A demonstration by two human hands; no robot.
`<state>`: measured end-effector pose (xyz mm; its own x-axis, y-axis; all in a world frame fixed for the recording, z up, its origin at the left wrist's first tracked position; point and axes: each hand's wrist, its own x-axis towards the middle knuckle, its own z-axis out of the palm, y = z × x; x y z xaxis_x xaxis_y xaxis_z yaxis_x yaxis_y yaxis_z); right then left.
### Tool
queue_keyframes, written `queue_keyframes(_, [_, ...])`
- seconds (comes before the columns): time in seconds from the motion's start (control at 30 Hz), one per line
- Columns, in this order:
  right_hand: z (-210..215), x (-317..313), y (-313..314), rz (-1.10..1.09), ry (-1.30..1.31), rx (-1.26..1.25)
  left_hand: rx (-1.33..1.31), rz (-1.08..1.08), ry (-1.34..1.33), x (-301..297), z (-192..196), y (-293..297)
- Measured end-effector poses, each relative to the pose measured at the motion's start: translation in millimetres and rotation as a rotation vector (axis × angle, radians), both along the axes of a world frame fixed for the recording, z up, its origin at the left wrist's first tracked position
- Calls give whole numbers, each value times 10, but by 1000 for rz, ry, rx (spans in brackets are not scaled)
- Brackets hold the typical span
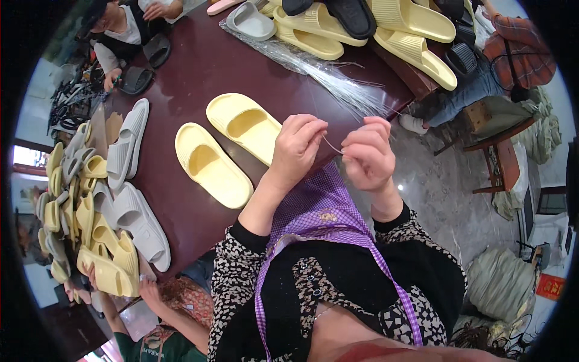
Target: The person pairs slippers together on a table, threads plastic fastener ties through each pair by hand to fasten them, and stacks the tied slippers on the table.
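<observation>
My left hand (297, 148) and my right hand (368, 154) are raised over the near edge of a dark red table (199, 72). Between their pinched fingertips runs a thin clear plastic strand (332, 145). Just left of my left hand lie two pale yellow slide slippers (211, 164) (244, 123), soles down, side by side on the table. A bundle of clear plastic strands (313, 69) lies across the table beyond my hands. I wear a purple checked apron (313, 208).
Grey slippers (136, 211) and a heap of yellow and grey slippers (78, 199) sit at the left. More yellow, grey and black slippers (362, 24) pile at the far end. Other people sit at far left (123, 30), lower left (163, 301) and right (512, 54). A wooden stool (500, 145) stands right.
</observation>
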<state>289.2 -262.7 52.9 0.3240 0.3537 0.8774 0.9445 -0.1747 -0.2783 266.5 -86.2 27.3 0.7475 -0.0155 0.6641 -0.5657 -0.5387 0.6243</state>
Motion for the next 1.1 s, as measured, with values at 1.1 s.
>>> queue_keyframes(1.1, [-1015, 1943, 848, -632, 142, -527, -976, -141, 661, -501, -129, -141])
